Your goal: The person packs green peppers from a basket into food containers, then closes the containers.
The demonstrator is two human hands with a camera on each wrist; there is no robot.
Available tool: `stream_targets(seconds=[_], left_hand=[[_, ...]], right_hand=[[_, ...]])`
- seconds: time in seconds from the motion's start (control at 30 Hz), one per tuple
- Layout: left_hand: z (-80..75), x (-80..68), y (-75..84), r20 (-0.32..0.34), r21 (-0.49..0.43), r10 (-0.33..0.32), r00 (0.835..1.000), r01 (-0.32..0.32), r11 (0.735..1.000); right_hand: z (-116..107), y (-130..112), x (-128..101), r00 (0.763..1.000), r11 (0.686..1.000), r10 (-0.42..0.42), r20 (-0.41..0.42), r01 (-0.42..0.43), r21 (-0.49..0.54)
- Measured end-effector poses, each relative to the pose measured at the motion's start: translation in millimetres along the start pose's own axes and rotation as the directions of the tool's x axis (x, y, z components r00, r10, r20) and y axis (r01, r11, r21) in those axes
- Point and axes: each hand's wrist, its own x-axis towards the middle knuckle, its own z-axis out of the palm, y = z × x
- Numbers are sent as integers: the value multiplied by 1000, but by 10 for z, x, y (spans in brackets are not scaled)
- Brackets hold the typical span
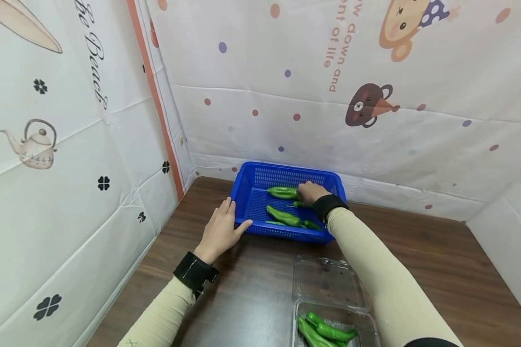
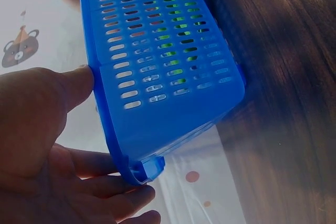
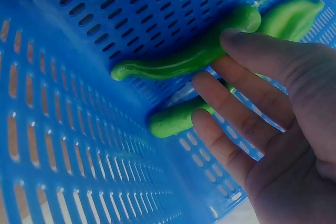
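A blue slotted plastic basket (image 1: 252,193) with several green peppers (image 1: 283,217) in it stands against the back wall. My left hand (image 1: 219,231) rests on its near left corner, fingers along the left side and thumb on the near rim. The left wrist view shows the thumb (image 2: 79,85) against the rim. Inside the basket, my right hand (image 1: 311,192) pinches a long curved green pepper (image 3: 184,59) near its stem end, between thumb and index finger. Its other fingers are spread over a second pepper (image 3: 176,119). A paler pepper (image 3: 291,19) lies just beyond.
Nearer to me, a clear plastic box (image 1: 295,320) holds several green peppers (image 1: 325,332), its lid (image 1: 325,279) folded back toward the basket. My right forearm passes over the box's right side. Printed cloth (image 1: 243,125) hangs behind and beside the dark wooden table (image 1: 239,289).
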Motion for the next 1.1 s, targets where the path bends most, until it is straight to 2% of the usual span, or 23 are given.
stream_targets(seconds=[0.5, 1.1], left_hand=[[15, 3, 38, 8, -8, -16, 1000, 16, 1000], [9, -4, 31, 5, -7, -18, 1000, 18, 1000]], right_hand=[[30, -28, -8, 1000, 1000, -22, -3, 22, -18], [73, 6, 94, 998, 998, 46, 46, -44, -47]])
